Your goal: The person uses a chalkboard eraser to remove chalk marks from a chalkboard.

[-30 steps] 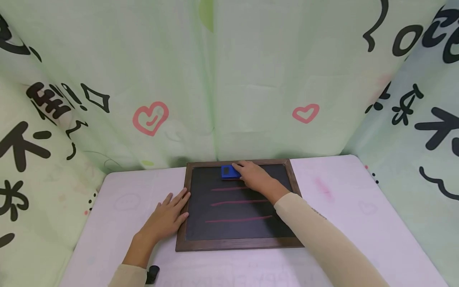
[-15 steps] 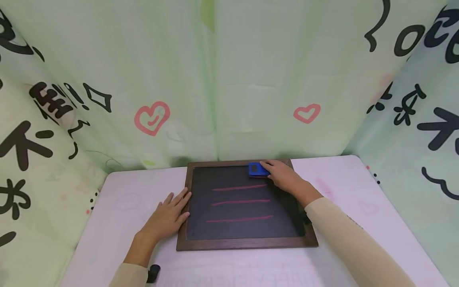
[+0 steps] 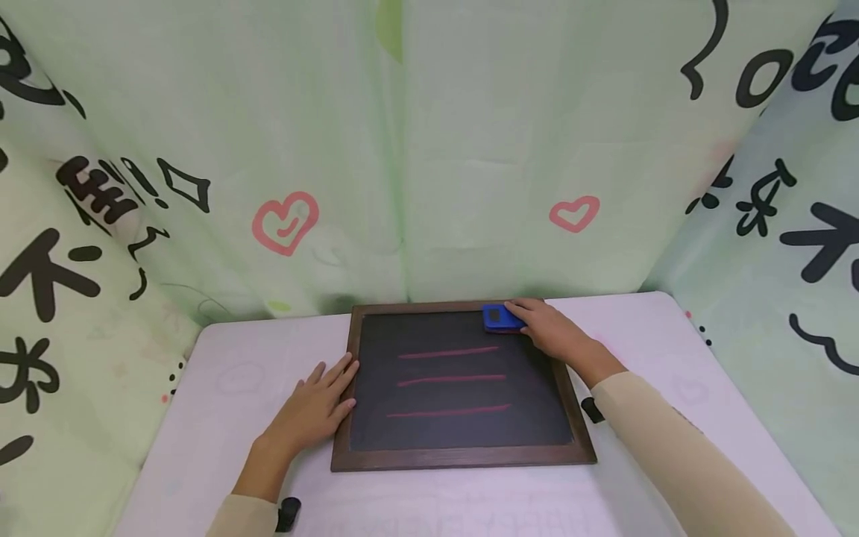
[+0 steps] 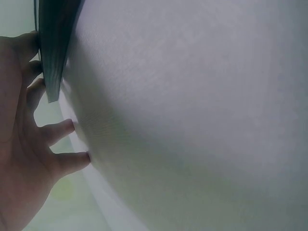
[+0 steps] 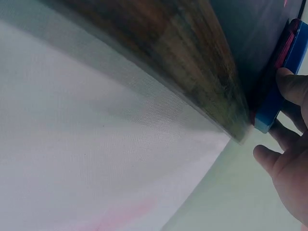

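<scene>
A small blackboard [image 3: 429, 436] in a brown wooden frame [image 3: 463, 457] lies on the table. Three pink chalk lines [image 3: 450, 378] run across its middle, one below another. Near the board's upper right corner my right hand [image 3: 553, 332] holds a blue blackboard eraser [image 3: 499, 319] by its right end. In the right wrist view, thumb and fingers pinch the eraser [image 5: 281, 82], and pink shows on its felt side. My left hand [image 3: 312, 406] lies with spread fingers against the left side of the frame. The left wrist view shows its fingertips at the frame's edge [image 4: 57, 53] and on the tabletop.
The white table [image 3: 235, 388] has rounded far corners and a faint pink smear. Pale green curtains [image 3: 456, 149] with black writing and pink hearts hang behind it and at both sides. A black device [image 3: 288, 514] sits at the left wrist, another [image 3: 592, 410] at the right.
My right hand has slid the eraser rightward along the board's top part, from near the middle to near the right corner. My left hand and the board stay in place.
</scene>
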The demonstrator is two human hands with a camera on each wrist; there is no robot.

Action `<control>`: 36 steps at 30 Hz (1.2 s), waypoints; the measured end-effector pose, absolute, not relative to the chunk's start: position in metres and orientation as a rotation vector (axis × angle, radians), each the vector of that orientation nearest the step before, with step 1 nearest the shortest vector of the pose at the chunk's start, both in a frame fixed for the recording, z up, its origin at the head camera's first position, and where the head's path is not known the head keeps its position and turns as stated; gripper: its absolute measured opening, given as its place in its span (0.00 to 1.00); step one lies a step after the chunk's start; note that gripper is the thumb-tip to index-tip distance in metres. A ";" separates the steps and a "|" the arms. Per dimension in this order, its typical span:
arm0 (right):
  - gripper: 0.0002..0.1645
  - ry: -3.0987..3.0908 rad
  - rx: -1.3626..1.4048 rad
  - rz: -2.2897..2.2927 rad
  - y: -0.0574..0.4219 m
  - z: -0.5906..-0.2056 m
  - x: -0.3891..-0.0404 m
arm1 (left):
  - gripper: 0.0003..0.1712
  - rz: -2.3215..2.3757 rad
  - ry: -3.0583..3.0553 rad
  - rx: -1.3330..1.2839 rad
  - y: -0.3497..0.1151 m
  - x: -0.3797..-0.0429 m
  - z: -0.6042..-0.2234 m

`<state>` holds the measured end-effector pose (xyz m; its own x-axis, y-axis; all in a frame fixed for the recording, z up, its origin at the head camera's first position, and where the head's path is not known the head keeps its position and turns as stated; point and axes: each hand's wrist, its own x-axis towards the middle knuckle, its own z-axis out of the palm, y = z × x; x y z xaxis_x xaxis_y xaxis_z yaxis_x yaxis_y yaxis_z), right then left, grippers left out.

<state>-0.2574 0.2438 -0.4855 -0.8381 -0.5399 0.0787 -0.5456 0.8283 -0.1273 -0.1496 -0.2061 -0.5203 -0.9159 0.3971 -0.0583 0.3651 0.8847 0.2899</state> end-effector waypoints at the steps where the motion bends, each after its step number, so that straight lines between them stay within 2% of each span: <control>1: 0.33 -2.971 0.881 0.235 0.245 -0.485 -0.257 | 0.36 0.416 2.934 0.593 -0.206 -0.149 -0.520; 15: 0.33 -2.973 0.918 0.235 0.234 -0.488 -0.262 | 0.37 0.427 2.938 0.588 -0.204 -0.148 -0.520; 36: 0.36 -3.140 0.999 0.061 0.130 -0.479 -0.275 | 0.36 0.421 2.934 0.609 -0.204 -0.147 -0.518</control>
<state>-0.2750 0.1302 -0.4792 -0.8054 -0.5772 -0.1349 -0.5715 0.8165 -0.0818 -0.1468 -0.2042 -0.5176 -0.9125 0.4052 -0.0563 0.3730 0.8806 0.2923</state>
